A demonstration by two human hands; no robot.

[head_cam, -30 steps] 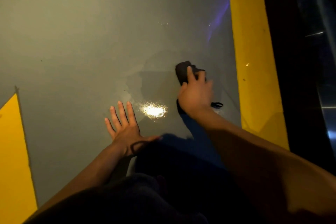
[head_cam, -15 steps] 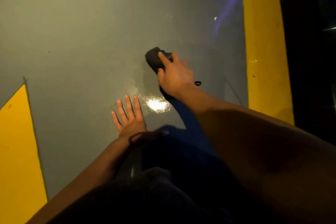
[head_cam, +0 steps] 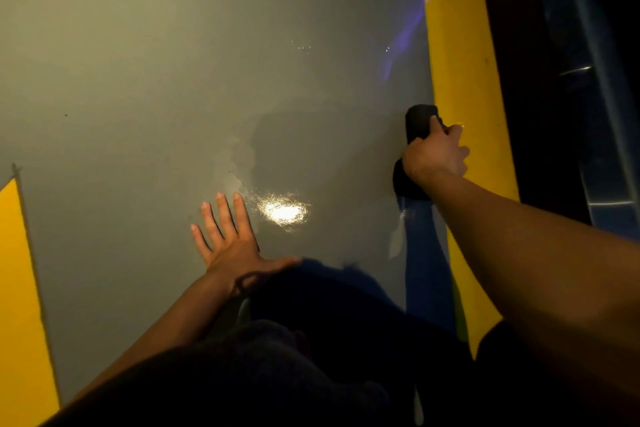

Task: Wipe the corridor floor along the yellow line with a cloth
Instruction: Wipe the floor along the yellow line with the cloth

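Floor (head_cam: 173, 62): grey and glossy, with a darker wet patch in the middle and a bright glare spot near the left hand.
Yellow line (head_cam: 464, 73): long painted stripe down the right side, dark edge beyond it.
Yellow patch (head_cam: 17, 288): painted wedge at far left.
Left hand (head_cam: 230, 239): flat on the floor, fingers spread, holding nothing.
Right hand (head_cam: 436, 156): fingers curled over the cloth, pressing it down.
Cloth (head_cam: 419, 121): dark, on the floor, touching the yellow line's left edge.

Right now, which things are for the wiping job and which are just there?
For the job: cloth, right hand gripping it, yellow line, grey floor.
Just there: left hand flat on the floor, yellow patch, light glare.
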